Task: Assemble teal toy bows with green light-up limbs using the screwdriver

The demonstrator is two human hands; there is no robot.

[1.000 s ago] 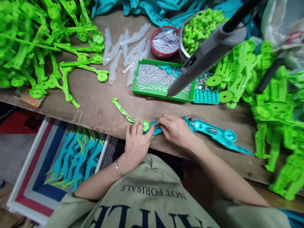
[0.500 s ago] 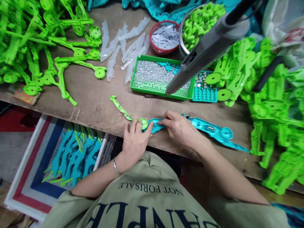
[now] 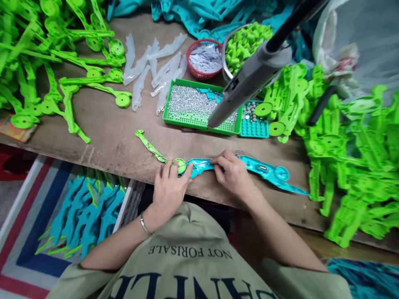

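Observation:
A long teal plastic shell [image 3: 264, 168] lies open side up along the table's front edge, a small metallic part inside it. At its left end a lime green arm [image 3: 151, 146] joins on at a round green disc [image 3: 180, 165]. My left hand [image 3: 170, 185] grips this joint, fingers over the green arm and disc, thumb on the shell. My right hand [image 3: 232, 170] bends over the shell's middle, thumb and index finger closed at its inner side. A thin line like a wire runs in the shell towards these fingertips. What they pinch is too small to tell.
Beyond the hands stand a green tray [image 3: 202, 128] of screws, a teal tray [image 3: 254, 131] with small round parts, and a red basket [image 3: 204, 76]. A grey electric screwdriver [image 3: 246, 79] hangs over the trays. Green part piles [image 3: 336, 145] flank both sides; clear plastic pieces [image 3: 160, 68] lie behind.
My view has shifted, so the scene sits further left. My right fingers have drawn slightly back from my left thumb along the shell, baring more of it. The left hand keeps its grip.

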